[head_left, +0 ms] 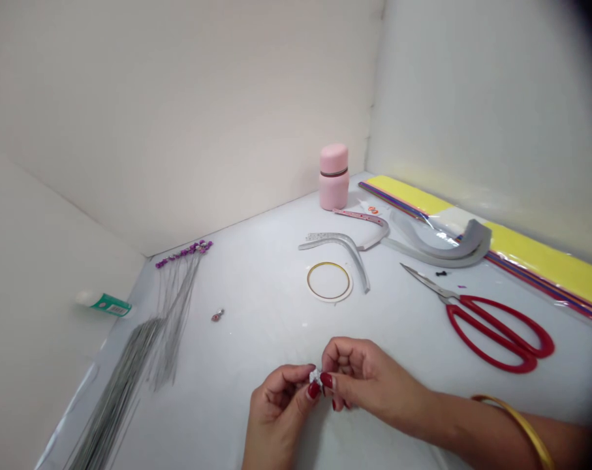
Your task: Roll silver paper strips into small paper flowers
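Near the bottom centre, my left hand (280, 405) pinches a small silvery-white piece (316, 376) between thumb and forefinger. My right hand (364, 378) meets it from the right, its thumb and fingers closed on the same piece. The fingertips of both hands nearly touch and cover part of it. Just beyond the hands lies a white ring of tape with a gold inner edge (350, 287). Scissors with red handles (491, 326) lie to the right, blades pointing away to the left.
Grey wires (124, 385) and purple-tipped stems (192, 249) lie left, near a green-and-white tube (110, 305). A tiny ornament (218, 316) sits mid-left. Behind are a pink bottle (333, 186), curved strips (349, 245), a grey roll (437, 251) and yellow sheets (530, 248) along the wall.
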